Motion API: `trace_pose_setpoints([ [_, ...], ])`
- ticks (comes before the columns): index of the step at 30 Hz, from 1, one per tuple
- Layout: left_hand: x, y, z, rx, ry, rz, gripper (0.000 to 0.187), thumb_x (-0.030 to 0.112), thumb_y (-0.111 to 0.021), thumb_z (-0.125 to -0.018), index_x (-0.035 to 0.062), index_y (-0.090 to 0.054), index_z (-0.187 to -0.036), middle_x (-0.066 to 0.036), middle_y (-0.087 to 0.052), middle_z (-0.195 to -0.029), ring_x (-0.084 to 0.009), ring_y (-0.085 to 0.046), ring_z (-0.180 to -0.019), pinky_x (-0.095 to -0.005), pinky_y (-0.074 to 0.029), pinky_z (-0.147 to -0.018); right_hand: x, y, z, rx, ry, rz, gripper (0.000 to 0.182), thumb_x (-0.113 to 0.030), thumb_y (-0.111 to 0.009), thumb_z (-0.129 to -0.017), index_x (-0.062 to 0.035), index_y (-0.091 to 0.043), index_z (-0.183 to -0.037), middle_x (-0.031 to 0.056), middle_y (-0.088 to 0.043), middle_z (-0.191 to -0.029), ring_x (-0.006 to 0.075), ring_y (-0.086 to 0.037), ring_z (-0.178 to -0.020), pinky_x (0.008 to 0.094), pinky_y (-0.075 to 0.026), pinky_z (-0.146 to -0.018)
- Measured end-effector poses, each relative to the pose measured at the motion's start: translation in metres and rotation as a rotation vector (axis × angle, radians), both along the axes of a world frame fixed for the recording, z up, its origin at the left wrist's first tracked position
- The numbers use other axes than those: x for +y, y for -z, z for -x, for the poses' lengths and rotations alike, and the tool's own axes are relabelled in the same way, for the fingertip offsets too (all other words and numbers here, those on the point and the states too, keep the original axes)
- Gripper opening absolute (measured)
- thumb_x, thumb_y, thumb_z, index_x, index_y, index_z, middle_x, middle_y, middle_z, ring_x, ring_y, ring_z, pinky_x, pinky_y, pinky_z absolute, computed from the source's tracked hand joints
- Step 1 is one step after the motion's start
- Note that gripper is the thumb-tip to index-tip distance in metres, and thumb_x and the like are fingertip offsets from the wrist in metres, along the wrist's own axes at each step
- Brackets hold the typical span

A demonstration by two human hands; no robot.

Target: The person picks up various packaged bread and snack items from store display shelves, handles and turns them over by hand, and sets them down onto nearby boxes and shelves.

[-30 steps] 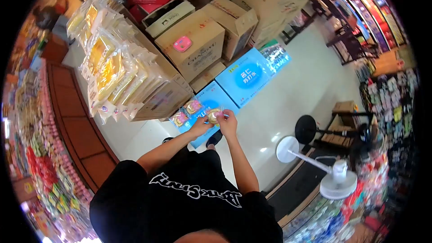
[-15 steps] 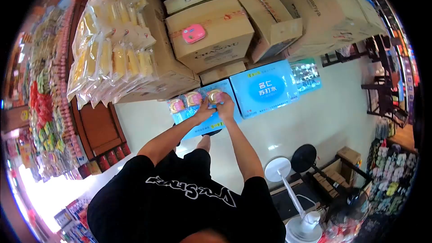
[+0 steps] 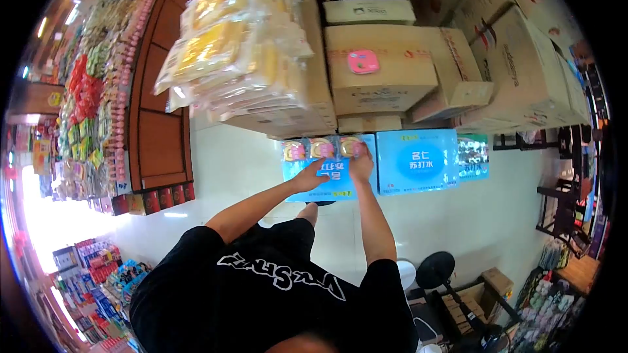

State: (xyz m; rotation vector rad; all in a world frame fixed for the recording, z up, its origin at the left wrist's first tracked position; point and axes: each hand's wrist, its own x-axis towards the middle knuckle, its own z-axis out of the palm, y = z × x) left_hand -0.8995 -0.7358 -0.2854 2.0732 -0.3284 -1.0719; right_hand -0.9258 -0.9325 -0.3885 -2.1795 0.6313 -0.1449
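Three small packets with round cream-and-pink fronts lie in a row along the far edge of a blue carton (image 3: 304, 189) on the floor. My right hand (image 3: 361, 163) has its fingers around the lower edge of the right-hand packet (image 3: 350, 145). My left hand (image 3: 310, 177) is apart from it, over the carton's printed top, with fingers stretched out just below the middle packet (image 3: 320, 148). The left-hand packet (image 3: 294, 151) sits near the carton's corner.
Another blue carton (image 3: 418, 180) stands to the right. Behind are stacked brown cartons (image 3: 379, 88), one bearing a pink box (image 3: 363, 61). Bagged yellow goods (image 3: 242, 52) overhang at the left. A black round-headed stand (image 3: 436, 269) is at the lower right.
My left hand has come off the right-hand packet and moved back toward me and left. My right hand stays at that packet. The camera view has turned, shifting the surroundings.
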Motion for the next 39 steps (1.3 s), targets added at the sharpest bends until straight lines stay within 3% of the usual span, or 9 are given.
trace_pose_setpoints([
  [2,0.035,0.002,0.006,0.052,-0.031,0.037,0.081,0.031,-0.065,-0.085,-0.0006,-0.025,-0.148,-0.023,-0.039,-0.144,-0.0331,-0.045,-0.128,-0.039,-0.038,-0.106,-0.001,0.017,0.009,-0.123,-0.033,0.135,0.052,0.0,-0.062,-0.072,-0.0063,-0.056,-0.123,0.0167,-0.055,-0.131,0.0333,-0.05,-0.124,0.0464,-0.041,-0.102],
  [4,0.068,-0.012,0.013,0.049,-0.059,0.021,0.079,0.031,-0.065,-0.085,-0.001,-0.027,-0.147,-0.023,-0.042,-0.142,-0.0326,-0.05,-0.123,-0.0393,-0.041,-0.103,0.009,-0.014,0.023,-0.114,-0.026,0.188,0.059,0.0,-0.065,-0.07,-0.0021,-0.052,-0.127,0.0207,-0.053,-0.132,0.0349,-0.045,-0.128,0.0453,-0.036,-0.107],
  [7,0.127,-0.018,0.021,0.02,-0.096,0.094,0.073,0.029,-0.064,-0.086,-0.001,-0.033,-0.144,-0.022,-0.047,-0.138,-0.0324,-0.056,-0.115,-0.0394,-0.045,-0.099,0.034,-0.009,0.058,-0.088,0.131,0.202,0.052,-0.008,-0.067,-0.071,0.0069,-0.055,-0.119,0.0268,-0.054,-0.126,0.0392,-0.047,-0.123,0.0453,-0.034,-0.108],
  [12,0.224,-0.033,0.029,0.117,-0.208,0.252,0.066,0.027,-0.062,-0.088,-0.0001,-0.037,-0.142,-0.021,-0.05,-0.133,-0.0283,-0.059,-0.109,-0.0375,-0.047,-0.094,0.109,0.013,0.138,0.161,0.19,0.156,0.061,-0.014,-0.069,-0.071,0.0086,-0.05,-0.124,0.0262,-0.05,-0.128,0.038,-0.045,-0.123,0.045,-0.035,-0.107],
  [16,0.31,-0.032,0.037,-0.245,0.179,0.18,0.068,0.035,-0.061,-0.087,-0.0017,-0.038,-0.139,-0.026,-0.048,-0.132,-0.0402,-0.048,-0.121,-0.0434,-0.037,-0.105,0.204,-0.009,0.155,0.228,0.038,0.153,0.058,-0.016,-0.071,-0.068,0.0056,-0.055,-0.119,0.0239,-0.057,-0.119,0.0379,-0.052,-0.115,0.0437,-0.04,-0.101],
  [24,0.523,-0.026,0.064,-0.303,-0.051,0.104,0.061,0.038,-0.057,-0.087,0.001,-0.046,-0.134,-0.023,-0.051,-0.13,-0.0385,-0.051,-0.119,-0.0447,-0.041,-0.101,0.392,-0.029,0.066,0.404,-0.414,-0.084,0.057,-0.025,-0.078,-0.069,0.002,-0.058,-0.116,0.0171,-0.066,-0.108,0.0286,-0.064,-0.099,0.0356,-0.05,-0.085],
  [27,0.599,-0.028,0.082,-0.341,-0.192,-0.152,0.059,0.04,-0.057,-0.087,0.0028,-0.049,-0.132,-0.022,-0.053,-0.129,-0.0376,-0.053,-0.117,-0.0464,-0.043,-0.099,0.459,-0.049,0.024,0.417,-0.682,-0.015,0.056,-0.027,-0.078,-0.073,0.0018,-0.058,-0.117,0.0167,-0.066,-0.108,0.0265,-0.064,-0.098,0.0346,-0.051,-0.084],
  [30,0.648,-0.038,0.092,-0.183,-0.038,-0.462,0.058,0.041,-0.057,-0.087,0.0037,-0.05,-0.131,-0.021,-0.055,-0.127,-0.0373,-0.055,-0.115,-0.0473,-0.045,-0.097,0.515,-0.076,-0.002,0.379,-0.785,-0.072,0.056,-0.028,-0.077,-0.075,0.001,-0.058,-0.118,0.0167,-0.066,-0.108,0.0263,-0.064,-0.099,0.035,-0.051,-0.085],
  [39,0.671,-0.082,0.057,-0.26,-0.406,-0.055,0.057,0.042,-0.055,-0.089,0.003,-0.051,-0.13,-0.02,-0.055,-0.128,-0.037,-0.054,-0.117,-0.0445,-0.044,-0.098,0.582,-0.076,-0.058,0.521,-0.993,0.018,0.058,-0.033,-0.076,-0.077,0.0021,-0.057,-0.119,0.0176,-0.066,-0.107,0.0269,-0.064,-0.1,0.0371,-0.051,-0.087],
])
